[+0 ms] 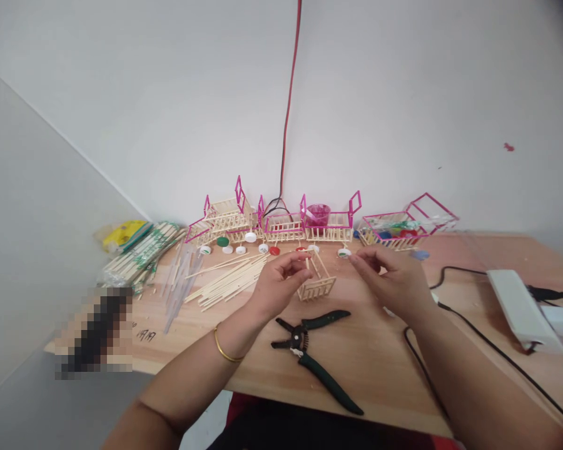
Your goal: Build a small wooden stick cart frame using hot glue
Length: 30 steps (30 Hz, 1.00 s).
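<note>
My left hand [278, 284] is curled, its fingertips pinching the left top edge of a small frame of wooden sticks [317, 282] that stands on the wooden table [375, 356]. My right hand [394, 281] hovers just right of the frame, fingers bent and pinched together near a white bottle cap [344, 253]; whether it holds anything is unclear. A gold bangle circles my left wrist.
Green-handled pliers [316, 350] lie in front of the hands. Loose sticks [228, 278] and packed sticks [138, 256] lie at left. Pink-and-wood stick models [281, 225] and several bottle caps line the wall. A white power strip [520, 306] with black cables is at right.
</note>
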Tool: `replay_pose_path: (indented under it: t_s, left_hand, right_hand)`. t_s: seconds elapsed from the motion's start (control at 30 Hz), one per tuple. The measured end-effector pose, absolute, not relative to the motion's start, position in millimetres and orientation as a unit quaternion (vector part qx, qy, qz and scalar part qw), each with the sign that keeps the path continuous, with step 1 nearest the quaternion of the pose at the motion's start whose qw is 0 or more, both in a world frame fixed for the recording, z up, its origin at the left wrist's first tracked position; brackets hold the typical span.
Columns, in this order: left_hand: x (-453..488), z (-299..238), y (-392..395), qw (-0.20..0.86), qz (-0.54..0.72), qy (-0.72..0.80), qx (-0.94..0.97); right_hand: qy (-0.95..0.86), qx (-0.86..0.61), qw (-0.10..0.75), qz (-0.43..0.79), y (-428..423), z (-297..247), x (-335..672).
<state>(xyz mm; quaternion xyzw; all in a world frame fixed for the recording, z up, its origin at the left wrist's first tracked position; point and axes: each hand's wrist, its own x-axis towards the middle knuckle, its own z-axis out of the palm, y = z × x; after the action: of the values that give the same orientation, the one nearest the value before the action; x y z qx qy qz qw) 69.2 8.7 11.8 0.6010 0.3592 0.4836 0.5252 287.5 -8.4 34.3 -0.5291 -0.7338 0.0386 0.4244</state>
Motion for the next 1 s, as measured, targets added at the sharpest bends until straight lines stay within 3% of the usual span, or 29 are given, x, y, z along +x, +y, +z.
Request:
replay_pose_path:
  t_s: [0.13,0.37,0.7,0.77,0.9,1.0]
  left_hand:
    - [63,20,0,0.488,0.456,0.387,0.636]
    - [68,19,-26,0.379,0.423,0.374,0.733]
    - [42,8,-16,0.197,0.377,0.412,0.806]
    - [20,9,-7,0.154,0.327,0.445,0.819]
    - [-33,7,7,0.045,0.112,0.555,0.823]
    - [-57,2,8,0.037,0.056,0.609,0.79]
  right_hand:
    - [-0.751,-0.519,0.405,0.062,-12,30,280]
    - [-0.789,-0.426,0.339,0.286,-25,23,254]
    - [-0.772,-0.437,0.359,0.289,-21,16,253]
    - [-0.772,-0.452,0.354,0.274,-21,15,255]
    - [-0.79,-0.446,0.341,0.248,-20,15,257]
    - [-0.796,-0.442,0.336,0.24,-19,14,257]
